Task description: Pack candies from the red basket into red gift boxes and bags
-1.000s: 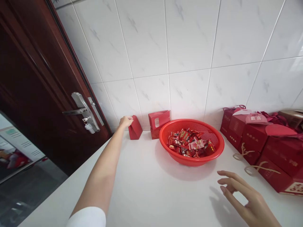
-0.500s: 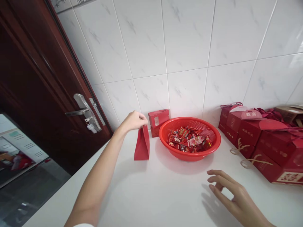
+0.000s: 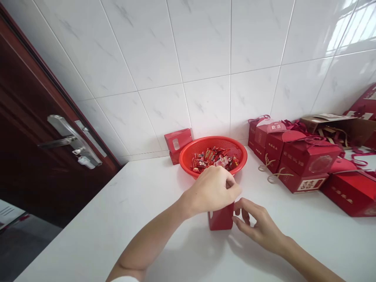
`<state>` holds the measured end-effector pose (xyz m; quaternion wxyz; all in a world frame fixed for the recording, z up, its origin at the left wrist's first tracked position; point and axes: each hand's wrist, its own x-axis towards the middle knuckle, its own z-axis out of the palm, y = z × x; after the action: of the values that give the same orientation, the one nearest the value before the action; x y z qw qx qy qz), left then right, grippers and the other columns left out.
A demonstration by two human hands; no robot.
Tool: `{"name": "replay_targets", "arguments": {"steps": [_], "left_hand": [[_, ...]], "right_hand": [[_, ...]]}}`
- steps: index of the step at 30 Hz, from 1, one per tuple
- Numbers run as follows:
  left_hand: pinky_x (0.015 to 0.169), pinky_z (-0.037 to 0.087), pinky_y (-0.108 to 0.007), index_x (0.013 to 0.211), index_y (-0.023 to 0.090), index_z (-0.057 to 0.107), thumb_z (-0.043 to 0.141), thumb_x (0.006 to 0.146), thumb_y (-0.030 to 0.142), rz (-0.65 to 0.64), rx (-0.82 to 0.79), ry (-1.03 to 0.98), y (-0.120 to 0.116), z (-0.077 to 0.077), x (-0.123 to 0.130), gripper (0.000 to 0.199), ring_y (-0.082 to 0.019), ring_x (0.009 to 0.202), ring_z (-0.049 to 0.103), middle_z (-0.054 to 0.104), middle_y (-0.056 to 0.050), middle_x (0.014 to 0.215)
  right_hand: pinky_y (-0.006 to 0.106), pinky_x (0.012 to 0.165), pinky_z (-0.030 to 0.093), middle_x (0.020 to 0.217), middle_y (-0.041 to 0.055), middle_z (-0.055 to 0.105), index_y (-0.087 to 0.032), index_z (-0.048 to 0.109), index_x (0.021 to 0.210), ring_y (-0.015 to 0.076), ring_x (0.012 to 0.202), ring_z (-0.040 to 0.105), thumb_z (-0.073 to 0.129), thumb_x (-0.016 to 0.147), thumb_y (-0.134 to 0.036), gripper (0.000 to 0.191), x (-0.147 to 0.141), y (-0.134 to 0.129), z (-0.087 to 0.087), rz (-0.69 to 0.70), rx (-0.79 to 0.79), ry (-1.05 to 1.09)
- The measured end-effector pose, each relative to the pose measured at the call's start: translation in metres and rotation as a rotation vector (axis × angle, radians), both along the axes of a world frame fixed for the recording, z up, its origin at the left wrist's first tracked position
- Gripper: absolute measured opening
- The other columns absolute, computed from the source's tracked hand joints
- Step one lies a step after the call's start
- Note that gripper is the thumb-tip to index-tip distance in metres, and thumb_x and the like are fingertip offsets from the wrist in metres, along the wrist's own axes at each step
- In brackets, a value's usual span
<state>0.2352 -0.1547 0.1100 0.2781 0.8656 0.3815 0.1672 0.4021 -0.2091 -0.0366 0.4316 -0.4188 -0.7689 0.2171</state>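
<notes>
A small red paper box (image 3: 221, 219) stands upright on the white table in front of the basket. My left hand (image 3: 213, 190) grips its top from above, and the hand hides that top. At the box's right side is my right hand (image 3: 255, 223), thumb and fingers apart, with the fingertips at the box's edge. Just behind my left hand sits a red plastic basket (image 3: 182, 156) of wrapped candies (image 3: 210, 156). Another red box with an oval window (image 3: 179, 141) rests on a further red piece by the wall, left of the basket.
Several red gift boxes (image 3: 308, 156) with ribbons and cord loops are stacked at the right. An open cardboard box (image 3: 355, 129) lies behind them. A dark red door (image 3: 26, 129) with a metal handle (image 3: 63, 141) is on the left, beyond the white table's edge (image 3: 70, 223).
My left hand has carried the small red box from left of the basket to the front of it. My right hand has come up to the box's side. The view has shifted right.
</notes>
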Motion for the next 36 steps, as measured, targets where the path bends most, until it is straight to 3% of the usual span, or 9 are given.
{"name": "replay_targets", "arguments": {"steps": [3,7,13,17,20,25,30,33,36], "left_hand": [[0.049,0.041,-0.026,0.069,0.02,0.069,0.052,0.083,0.021,-0.063,-0.128,-0.056,0.003,0.002,-0.003,0.022,-0.014,0.053,0.056,0.058,0.001,0.055],[0.074,0.055,-0.028,0.114,0.022,0.072,0.059,0.083,0.021,-0.046,-0.001,-0.133,0.021,0.0,-0.018,0.034,-0.018,0.079,0.067,0.072,-0.002,0.087],[0.105,0.046,-0.039,0.112,0.028,0.075,0.065,0.088,0.037,-0.079,0.159,-0.058,0.06,-0.015,-0.038,0.028,-0.028,0.128,0.055,0.059,-0.006,0.139],[0.095,0.049,-0.034,0.112,0.025,0.074,0.059,0.093,0.046,-0.188,0.058,-0.101,0.068,-0.022,-0.042,0.032,-0.022,0.107,0.064,0.069,-0.007,0.119],[0.077,0.048,-0.028,0.091,0.021,0.074,0.058,0.092,0.05,-0.147,0.038,-0.102,0.066,-0.023,-0.044,0.033,-0.017,0.085,0.061,0.068,-0.004,0.092],[0.052,0.027,-0.025,0.055,0.018,0.043,0.061,0.087,0.057,-0.088,-0.136,-0.072,0.066,-0.029,-0.053,0.054,-0.01,0.057,0.034,0.036,0.003,0.058],[0.049,0.021,-0.026,0.054,0.018,0.037,0.059,0.087,0.062,-0.329,-0.43,0.053,0.07,-0.028,-0.064,0.059,-0.009,0.054,0.023,0.027,0.004,0.058],[0.057,0.039,-0.023,0.069,0.017,0.062,0.058,0.088,0.062,-0.339,-0.4,0.049,0.074,-0.02,-0.068,0.049,-0.012,0.064,0.047,0.053,0.001,0.067],[0.081,0.051,-0.027,0.097,0.02,0.074,0.057,0.09,0.062,-0.295,-0.389,-0.046,0.088,-0.012,-0.062,0.046,-0.02,0.092,0.065,0.072,-0.007,0.098]], "right_hand": [[0.022,0.052,0.044,0.076,-0.0013,0.06,-0.022,0.052,0.084,0.0091,0.054,0.05,0.05,0.091,-0.018,0.009,0.002,-0.001,0.001,-0.037,0.095,-0.059],[0.022,0.05,0.042,0.072,-0.0011,0.058,-0.023,0.048,0.078,0.0092,0.053,0.048,0.045,0.09,-0.013,0.015,0.0,-0.002,0.003,-0.082,0.177,-0.122],[0.021,0.049,0.043,0.072,-0.0023,0.061,-0.023,0.05,0.087,0.009,0.05,0.052,0.048,0.087,-0.014,0.009,0.006,-0.002,0.002,-0.145,0.186,-0.1],[0.021,0.05,0.043,0.068,-0.003,0.06,-0.023,0.05,0.084,0.009,0.051,0.053,0.047,0.086,-0.013,0.011,0.014,0.001,0.004,-0.114,0.206,-0.087],[0.021,0.049,0.042,0.068,-0.0025,0.059,-0.023,0.052,0.086,0.009,0.05,0.051,0.045,0.089,-0.013,0.012,0.018,0.004,0.006,-0.089,0.219,-0.101],[0.02,0.047,0.04,0.076,0.0004,0.063,-0.023,0.055,0.094,0.0093,0.053,0.052,0.042,0.094,-0.013,0.016,0.015,0.008,0.006,-0.067,0.174,-0.068],[0.02,0.05,0.043,0.076,-0.0005,0.059,-0.023,0.055,0.095,0.0103,0.056,0.052,0.041,0.092,-0.011,0.019,0.009,0.01,0.001,-0.038,0.121,-0.041],[0.022,0.054,0.046,0.081,0.0005,0.061,-0.023,0.057,0.101,0.0113,0.059,0.054,0.043,0.09,-0.011,0.022,0.009,0.011,-0.001,0.007,0.098,-0.051],[0.022,0.056,0.047,0.083,0.0009,0.063,-0.024,0.057,0.106,0.0119,0.062,0.055,0.041,0.09,-0.01,0.027,0.012,0.012,0.001,0.001,0.09,-0.018]]}}
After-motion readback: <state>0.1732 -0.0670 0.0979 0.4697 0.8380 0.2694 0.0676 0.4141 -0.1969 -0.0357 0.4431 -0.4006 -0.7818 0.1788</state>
